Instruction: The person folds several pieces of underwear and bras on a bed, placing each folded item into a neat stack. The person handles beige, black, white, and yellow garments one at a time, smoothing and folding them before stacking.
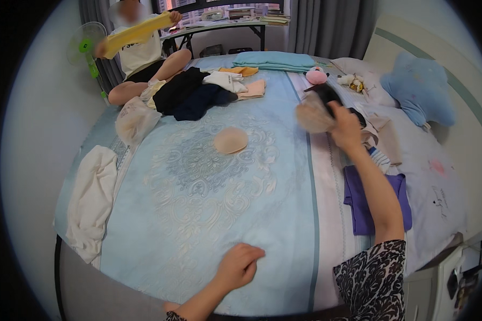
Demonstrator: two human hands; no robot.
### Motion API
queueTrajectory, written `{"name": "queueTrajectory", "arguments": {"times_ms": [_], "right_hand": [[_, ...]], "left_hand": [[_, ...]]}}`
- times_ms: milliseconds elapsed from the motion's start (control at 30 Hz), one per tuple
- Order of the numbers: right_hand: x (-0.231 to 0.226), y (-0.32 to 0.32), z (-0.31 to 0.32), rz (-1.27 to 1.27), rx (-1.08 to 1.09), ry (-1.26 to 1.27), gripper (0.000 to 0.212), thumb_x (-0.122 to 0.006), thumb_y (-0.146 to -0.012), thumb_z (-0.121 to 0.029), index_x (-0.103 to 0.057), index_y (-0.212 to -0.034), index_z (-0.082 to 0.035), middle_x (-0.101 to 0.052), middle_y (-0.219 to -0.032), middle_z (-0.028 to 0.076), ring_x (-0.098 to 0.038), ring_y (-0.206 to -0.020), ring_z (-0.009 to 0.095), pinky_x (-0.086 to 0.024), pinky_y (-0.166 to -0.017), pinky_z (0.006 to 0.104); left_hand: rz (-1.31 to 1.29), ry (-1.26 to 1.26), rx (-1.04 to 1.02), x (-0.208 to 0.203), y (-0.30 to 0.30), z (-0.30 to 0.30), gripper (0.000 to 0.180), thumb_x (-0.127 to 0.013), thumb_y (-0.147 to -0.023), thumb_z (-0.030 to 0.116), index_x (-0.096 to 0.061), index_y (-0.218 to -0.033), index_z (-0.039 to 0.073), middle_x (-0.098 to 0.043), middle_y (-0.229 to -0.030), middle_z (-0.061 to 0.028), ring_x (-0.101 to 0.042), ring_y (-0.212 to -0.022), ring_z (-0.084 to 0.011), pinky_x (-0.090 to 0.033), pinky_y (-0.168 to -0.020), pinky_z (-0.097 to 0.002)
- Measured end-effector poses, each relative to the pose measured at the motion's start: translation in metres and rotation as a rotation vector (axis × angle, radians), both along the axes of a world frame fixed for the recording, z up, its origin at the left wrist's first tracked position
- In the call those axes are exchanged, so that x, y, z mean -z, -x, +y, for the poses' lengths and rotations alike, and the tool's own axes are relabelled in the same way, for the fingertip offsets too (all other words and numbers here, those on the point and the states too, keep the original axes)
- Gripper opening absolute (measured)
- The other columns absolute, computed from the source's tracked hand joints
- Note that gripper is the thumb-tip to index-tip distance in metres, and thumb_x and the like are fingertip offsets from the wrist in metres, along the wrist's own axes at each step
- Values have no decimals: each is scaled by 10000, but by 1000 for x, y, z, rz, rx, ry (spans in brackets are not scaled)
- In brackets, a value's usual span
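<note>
My right hand (pixel 346 128) is reaching over the far right of the bed, its fingers closed on a beige cup-shaped pad (pixel 311 114), smeared by motion. A dark cloth item (pixel 326 98) shows right beside those fingers; whether it is held too I cannot tell. A matching beige round pad (pixel 231 140) lies alone on the bed's middle. Near the front edge my left hand (pixel 240 266) rests on the blue bedspread (pixel 273 230), fingers curled in with nothing visible in them. Next to my right forearm is a folded purple garment (pixel 360 206).
Dark clothes (pixel 182 93) and pale ones pile up at the far left, beside a plastic bag (pixel 136 120). White cloth (pixel 92 198) lies along the left edge. Another person (pixel 142 56) sits behind, stretching a yellow garment (pixel 139 35). A blue plush cushion (pixel 420 88) leans by the headboard.
</note>
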State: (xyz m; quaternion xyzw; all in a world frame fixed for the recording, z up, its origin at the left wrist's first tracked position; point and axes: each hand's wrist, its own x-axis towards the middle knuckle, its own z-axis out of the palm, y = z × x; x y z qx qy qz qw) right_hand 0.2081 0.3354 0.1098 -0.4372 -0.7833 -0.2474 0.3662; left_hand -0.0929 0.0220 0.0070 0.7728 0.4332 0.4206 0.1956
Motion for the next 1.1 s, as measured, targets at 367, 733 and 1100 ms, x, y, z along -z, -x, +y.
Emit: {"name": "queueTrajectory", "arguments": {"times_ms": [367, 733, 1100], "right_hand": [[63, 108, -306, -366, -545, 596, 271, -578, -751, -143, -593, -1004, -46, -567, -966, 132, -552, -922, 294, -442, -805, 392], [68, 70, -341, 271, -514, 542, 200, -663, -718, -46, -619, -910, -12, -569, -1089, 148, -519, -1033, 308, -437, -850, 385], [60, 98, -320, 452, -341, 577, 424, -563, -743, 7, -515, -1165, -15, -517, -1064, 161, -459, -973, 350, -389, -880, 388]], "left_hand": [[-457, -25, -310, 11, 15, 6, 616, -486, -878, 124, -230, -1424, -1, -233, -1464, -198, -216, -1364, -343, -144, -1118, -399], [267, -561, -278, -74, -20, -25, 573, -774, -663, 255, -566, -1151, 38, -485, -1297, -139, -416, -1229, -315, -300, -1003, -453], [573, -342, -251, -94, -25, -3, 369, -739, -706, 220, -592, -989, 34, -542, -848, -129, -559, -827, -296, -456, -685, -380]]}}
